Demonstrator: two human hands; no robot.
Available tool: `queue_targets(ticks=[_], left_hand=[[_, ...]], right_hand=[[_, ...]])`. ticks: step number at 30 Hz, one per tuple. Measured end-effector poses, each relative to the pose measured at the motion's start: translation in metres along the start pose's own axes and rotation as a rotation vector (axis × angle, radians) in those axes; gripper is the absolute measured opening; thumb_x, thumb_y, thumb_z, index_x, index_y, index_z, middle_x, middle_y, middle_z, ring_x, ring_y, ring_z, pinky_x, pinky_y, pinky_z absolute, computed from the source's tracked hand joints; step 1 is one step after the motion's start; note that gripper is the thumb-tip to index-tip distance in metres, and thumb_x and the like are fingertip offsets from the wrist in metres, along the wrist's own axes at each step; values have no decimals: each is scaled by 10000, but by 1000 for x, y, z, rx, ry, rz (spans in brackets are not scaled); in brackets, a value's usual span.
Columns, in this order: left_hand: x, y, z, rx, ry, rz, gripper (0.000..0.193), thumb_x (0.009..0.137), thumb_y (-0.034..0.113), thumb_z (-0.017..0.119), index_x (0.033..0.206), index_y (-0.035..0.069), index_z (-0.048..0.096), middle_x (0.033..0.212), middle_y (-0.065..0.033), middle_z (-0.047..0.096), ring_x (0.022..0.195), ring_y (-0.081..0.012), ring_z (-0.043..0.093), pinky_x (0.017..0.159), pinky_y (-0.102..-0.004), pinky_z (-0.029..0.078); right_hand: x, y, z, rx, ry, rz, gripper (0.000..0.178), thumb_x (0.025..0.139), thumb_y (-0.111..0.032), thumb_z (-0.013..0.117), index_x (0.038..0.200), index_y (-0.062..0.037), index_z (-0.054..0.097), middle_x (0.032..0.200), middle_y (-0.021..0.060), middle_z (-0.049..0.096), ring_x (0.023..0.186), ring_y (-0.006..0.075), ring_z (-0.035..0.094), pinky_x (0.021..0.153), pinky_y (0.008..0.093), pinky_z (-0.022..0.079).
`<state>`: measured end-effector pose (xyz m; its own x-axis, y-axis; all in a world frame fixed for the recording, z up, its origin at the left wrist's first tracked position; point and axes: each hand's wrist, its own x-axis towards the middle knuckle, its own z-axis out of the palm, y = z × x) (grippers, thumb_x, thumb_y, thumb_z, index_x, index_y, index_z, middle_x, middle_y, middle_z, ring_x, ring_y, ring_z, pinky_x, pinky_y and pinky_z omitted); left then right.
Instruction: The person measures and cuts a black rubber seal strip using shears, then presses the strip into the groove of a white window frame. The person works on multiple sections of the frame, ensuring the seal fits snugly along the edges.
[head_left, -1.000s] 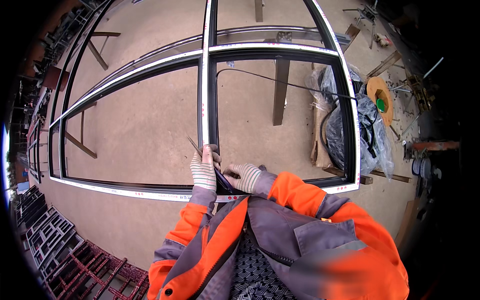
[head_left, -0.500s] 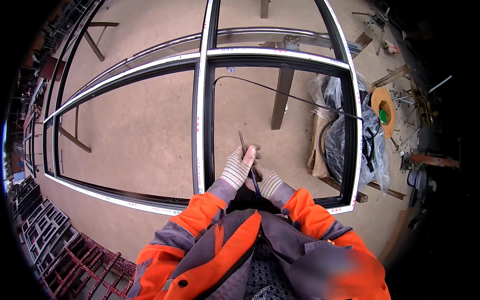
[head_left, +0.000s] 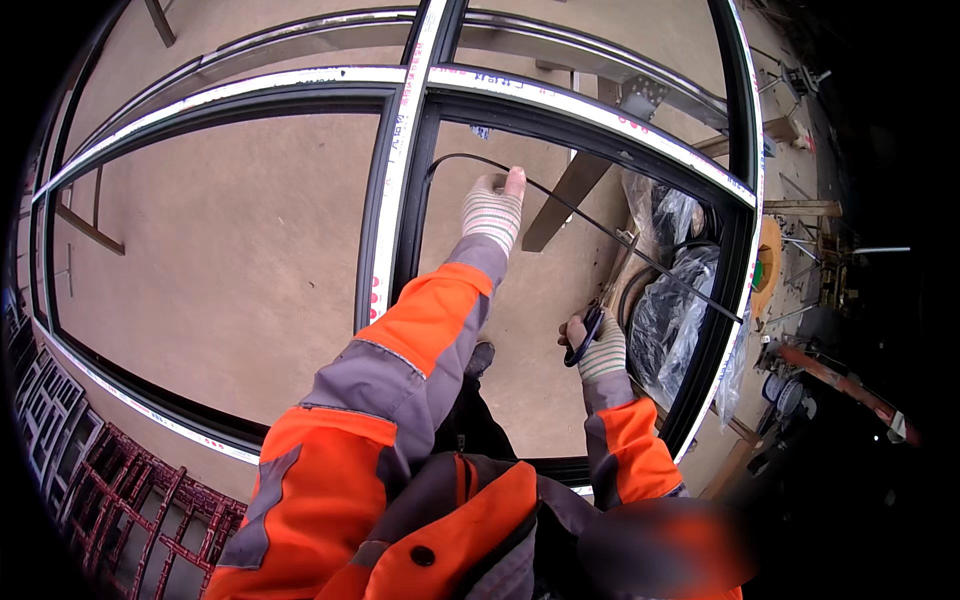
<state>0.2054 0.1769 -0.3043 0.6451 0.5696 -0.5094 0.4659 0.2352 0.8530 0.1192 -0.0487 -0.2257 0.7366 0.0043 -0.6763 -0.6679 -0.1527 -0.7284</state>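
A black rubber strip (head_left: pixel 680 281) arcs out of the frame's middle bar and runs slantwise across the right opening to its right side. My left hand (head_left: pixel 492 208), in a striped knit glove, closes on this strip near its bend, thumb pointing up. Lower and to the right, my right hand (head_left: pixel 603 347) holds scissors (head_left: pixel 586 338) by their dark blue handles. Their slim blades point up and away from me, nearly together. Around both hands lies the large black window frame (head_left: pixel 398 165), its faces covered with white printed film.
Clear plastic wrapping (head_left: pixel 675 315) with dark coils lies beyond the frame's right side. A steel support leg (head_left: pixel 565 205) stands under the far crossbar. Dark red metal grilles (head_left: pixel 150 510) lie at lower left. An orange-brown ring (head_left: pixel 768 265) is at far right.
My hands have parted. The left reached forward to the strip and closed on it; the right moved right with the scissors. My view has shifted and turned.
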Motion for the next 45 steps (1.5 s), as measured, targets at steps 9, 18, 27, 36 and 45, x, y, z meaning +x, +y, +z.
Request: queue_targets(ticks=[9, 18, 27, 36, 45], left_hand=[[13, 61, -4, -534, -75, 0, 290, 1017, 282, 595, 1004, -2, 652, 823, -110, 705, 629, -125, 641, 628, -288, 593], [37, 71, -13, -1083, -35, -64, 392, 953, 403, 665, 1054, 39, 559, 866, -149, 710, 600, -128, 642, 593, -289, 596], [34, 82, -15, -1044, 37, -114, 361, 985, 415, 609, 1052, 61, 582, 799, -117, 699, 554, -123, 633, 530, -283, 579], [9, 91, -24, -943, -65, -93, 372, 986, 404, 628, 961, 34, 598, 737, -120, 680, 536, -176, 640, 504, -315, 562], [-10, 90, -39, -888, -201, -163, 371, 991, 381, 626, 999, 10, 640, 760, -125, 693, 542, -182, 649, 515, -304, 563]], right_hand=[[54, -27, 18, -192, -6, -197, 134, 946, -138, 645, 1010, -35, 588, 965, 111, 730, 653, 131, 626, 585, 274, 521], [64, -57, 42, -241, -78, -293, 139, 927, -129, 657, 926, -36, 553, 894, 112, 717, 649, 124, 629, 598, 262, 510], [73, -82, 64, -277, -93, -410, 119, 935, -92, 654, 993, -21, 578, 920, 101, 711, 692, 92, 608, 636, 240, 514], [121, -113, 64, 68, -177, -401, 373, 966, -330, 676, 1222, -85, 562, 1160, 169, 704, 806, 181, 709, 529, 236, 507], [106, -155, 99, 404, -30, -507, 149, 943, -178, 712, 1003, -66, 633, 856, 98, 705, 596, 123, 605, 491, 238, 456]])
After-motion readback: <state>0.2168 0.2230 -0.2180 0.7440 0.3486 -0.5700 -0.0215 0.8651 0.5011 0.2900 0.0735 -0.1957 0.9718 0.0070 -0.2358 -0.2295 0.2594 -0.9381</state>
